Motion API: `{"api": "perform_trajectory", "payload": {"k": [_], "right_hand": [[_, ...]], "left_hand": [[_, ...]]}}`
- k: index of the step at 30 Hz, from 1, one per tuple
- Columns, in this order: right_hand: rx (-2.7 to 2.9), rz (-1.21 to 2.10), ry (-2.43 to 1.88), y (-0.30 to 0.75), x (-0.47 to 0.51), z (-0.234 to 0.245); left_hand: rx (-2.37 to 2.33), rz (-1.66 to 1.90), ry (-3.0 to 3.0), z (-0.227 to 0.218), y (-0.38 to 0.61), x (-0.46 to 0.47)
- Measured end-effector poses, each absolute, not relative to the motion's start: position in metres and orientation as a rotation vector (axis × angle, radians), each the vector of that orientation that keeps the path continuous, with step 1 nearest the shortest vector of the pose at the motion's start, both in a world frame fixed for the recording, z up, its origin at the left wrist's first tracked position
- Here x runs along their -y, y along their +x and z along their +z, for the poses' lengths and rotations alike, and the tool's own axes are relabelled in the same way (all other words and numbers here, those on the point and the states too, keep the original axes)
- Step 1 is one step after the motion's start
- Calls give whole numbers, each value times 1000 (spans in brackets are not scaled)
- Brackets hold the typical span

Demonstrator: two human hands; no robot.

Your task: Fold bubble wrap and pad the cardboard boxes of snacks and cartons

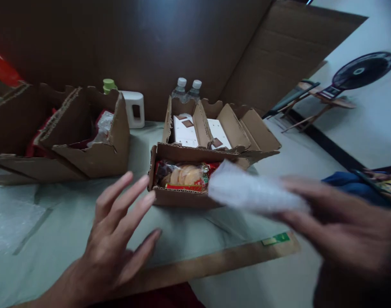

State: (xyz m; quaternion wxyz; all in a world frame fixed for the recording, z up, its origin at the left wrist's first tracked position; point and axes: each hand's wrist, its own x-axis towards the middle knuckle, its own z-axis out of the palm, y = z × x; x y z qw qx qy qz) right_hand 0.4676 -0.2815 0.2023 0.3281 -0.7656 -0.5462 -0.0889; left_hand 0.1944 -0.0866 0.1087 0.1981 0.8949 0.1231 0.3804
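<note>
My right hand [339, 222] grips a white bundle [246, 190] that looks like bubble wrap or foam; both are blurred by motion. The far end of this bundle hangs over the right part of a small cardboard box [179, 199]. Inside that box lies a clear and red packet of round biscuits [187, 174], its right end covered by the bundle. My left hand [118, 235] is held with fingers spread at the near left corner of the box, holding nothing.
Cardboard bins [99, 160] with red and clear packets stand at left. Behind the biscuits, a divided cardboard tray [243, 132] holds white cartons. Two clear bottles [192, 90] and a white jug [134, 109] stand at the back. Bubble wrap [16, 220] lies left; a fan [358, 70] stands right.
</note>
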Motion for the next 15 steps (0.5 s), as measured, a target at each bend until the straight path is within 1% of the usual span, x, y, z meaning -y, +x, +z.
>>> {"api": "perform_trajectory", "payload": {"k": [1, 3, 6, 8, 10, 13, 15], "right_hand": [[1547, -294, -2046, 486, 280, 217], [1877, -294, -2053, 513, 268, 237], [2287, -148, -2107, 528, 236, 235], [2467, 11, -2110, 524, 215, 212], [2529, 164, -2092, 515, 197, 180], [2445, 294, -2099, 504, 181, 136], [2398, 359, -2140, 502, 176, 124]], "left_hand": [[-330, 1074, 2580, 113, 206, 81], [-272, 1045, 2627, 116, 225, 74], [-227, 1019, 2597, 112, 238, 76], [-253, 1026, 2596, 109, 238, 78], [-285, 1022, 2603, 108, 236, 79], [-299, 998, 2604, 110, 236, 77], [-303, 985, 2602, 112, 238, 75]]}}
